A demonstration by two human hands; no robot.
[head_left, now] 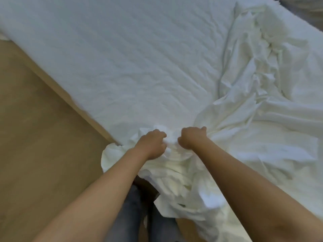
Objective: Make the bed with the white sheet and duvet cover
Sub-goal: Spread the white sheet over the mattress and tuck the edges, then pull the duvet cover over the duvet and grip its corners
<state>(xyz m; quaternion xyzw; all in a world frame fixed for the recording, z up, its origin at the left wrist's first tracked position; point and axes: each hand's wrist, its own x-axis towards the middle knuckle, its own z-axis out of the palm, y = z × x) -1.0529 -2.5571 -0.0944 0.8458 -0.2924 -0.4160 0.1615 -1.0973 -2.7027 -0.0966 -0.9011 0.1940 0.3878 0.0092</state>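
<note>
"2 hands on the cloth?"

"Yes, both. My left hand point(152, 143) and my right hand point(190, 137) are just beside each other at the near corner of the mattress point(122, 58), knuckles up. Each has its fingers curled tight into a bunch of the white sheet point(174, 172)."

"Where does the sheet lie?"

"It is gathered under my fists and spills off the corner toward me, hanging in folds in front of my grey trousers point(129, 206). From my right hand it fans out over the right side of the bed, wrinkled and loose."

"And the rest of the bed?"

"The left and far part of the mattress lies uncovered, its quilted top showing in slanting ridges. On the right, farther up, a crumpled heap point(253, 67) of white fabric lies on it. I cannot tell whether that heap is more of the same sheet or the duvet cover, because the folds run together."

"What holds what, then?"

"The mattress carries nearly all the cloth, and only the part below my hands hangs off its corner. The tan floor point(35, 137) runs along the left side of the bed."

"Anything between your hands?"

"1 small knot of sheet pokes up between them, touching both."
</note>
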